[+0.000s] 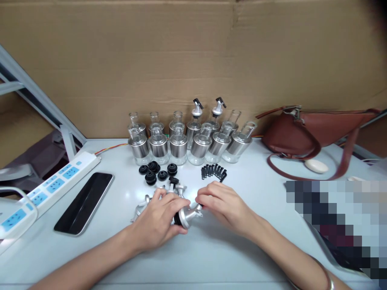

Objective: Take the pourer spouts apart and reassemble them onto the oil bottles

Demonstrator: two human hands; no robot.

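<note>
My left hand (159, 221) is closed around a silver bottle pourer (189, 216) with a black rubber stopper at its base. The pourer's nozzle points right, toward my right hand (226, 205). Fingers of the right hand are pinched together at the nozzle tip; a small dark bit shows there, mostly hidden. More silver pourer tops (180, 189) lie just behind and beside my left hand, partly covered by it. Beyond them sit several black ribbed stoppers (150, 178). A fanned row of small black caps (214, 170) lies behind my right hand.
Two rows of glass bottles with metal bands (178, 151) stand at the back; two carry pourers. To the left are a phone (84, 203) and a white power strip (50, 187). On the right lie a brown bag (290, 135) and a white oval object (316, 166).
</note>
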